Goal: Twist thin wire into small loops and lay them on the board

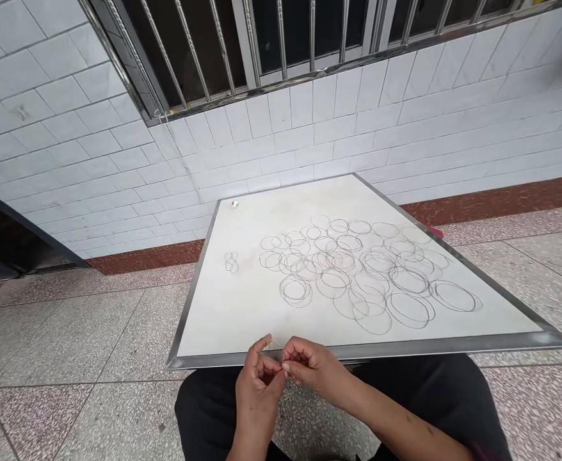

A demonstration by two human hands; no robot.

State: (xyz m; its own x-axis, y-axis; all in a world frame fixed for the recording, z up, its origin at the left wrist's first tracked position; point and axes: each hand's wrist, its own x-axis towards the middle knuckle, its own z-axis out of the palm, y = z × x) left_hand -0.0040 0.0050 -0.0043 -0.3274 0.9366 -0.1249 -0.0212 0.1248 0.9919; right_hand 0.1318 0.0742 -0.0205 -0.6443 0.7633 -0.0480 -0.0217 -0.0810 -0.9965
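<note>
My left hand (260, 390) and my right hand (312, 368) meet at the near edge of a white table (242, 320). Their fingertips pinch together over a thin wire (275, 344), which arcs up between them. My left index finger is raised, while its thumb and other fingers are bent inward. My right thumb and index finger press close to the left thumb. The join between the fingertips is hidden. Beyond the hands lie several thin dark wire rings (333, 292), many overlapping. A small cluster of twisted wire loops (232, 262) sits apart on the left.
A grey metal rim (204, 362) runs round the table. A small white and red object (234, 205) lies near the far left corner. Behind stands a white tiled wall (281, 153) with a barred window (300, 38). Speckled floor (118, 320) surrounds the table.
</note>
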